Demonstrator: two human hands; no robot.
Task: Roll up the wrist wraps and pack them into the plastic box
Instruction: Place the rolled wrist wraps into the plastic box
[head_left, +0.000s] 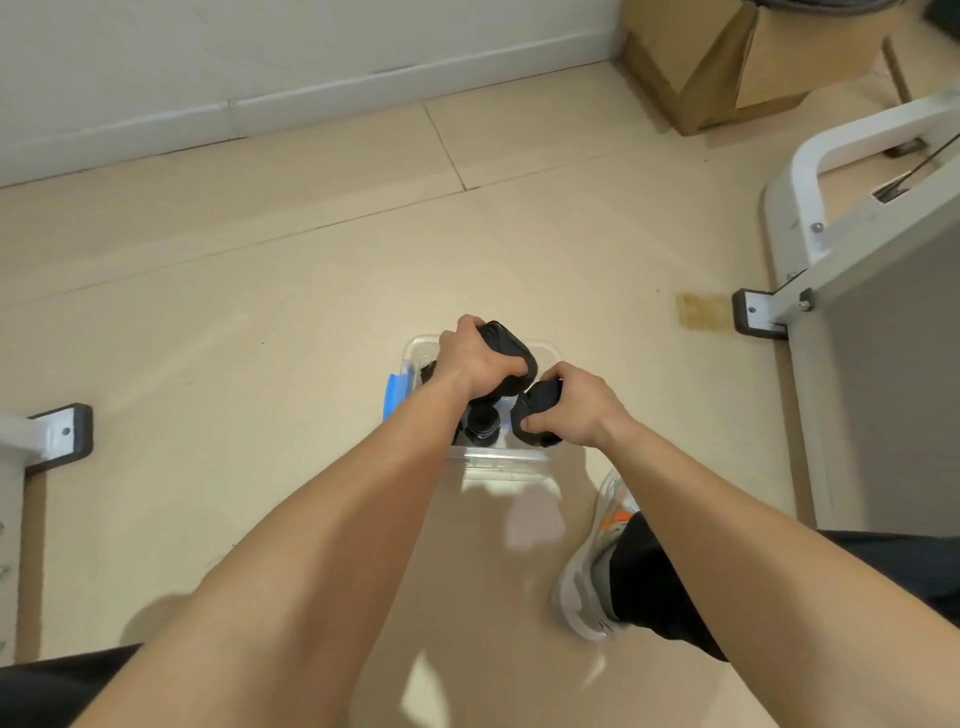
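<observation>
The grip of the left hand (475, 361) is clenched round a black rolled wrist wrap, the left roll (511, 351), with the fingers curled over its top. The grip of the right hand (579, 408) grasps another, the right roll (535, 410), with the thumb on its near end. Both rolls are at the mouth of the clear plastic box (501, 462), which stands on the floor (260, 312) well apart from the wall edge. The left roll is over the box's far side and the right roll at its right side; the two nearly touch. Between the wrists, the middle roll (483, 423) stands on end inside the box, close to its near wall.

Counted: three rolls plainly seen, one box, and one blue lid (397, 389) just beside the box's left side. A dark scrap (428, 371) shows at the box's far left corner behind the left wrist; whether it is a fourth wrap cannot be told. The hands hide most of the box's inside, so how deep the held rolls sit is unclear. A grey shoe (589, 577) rests on the floor near the box's right.
</observation>
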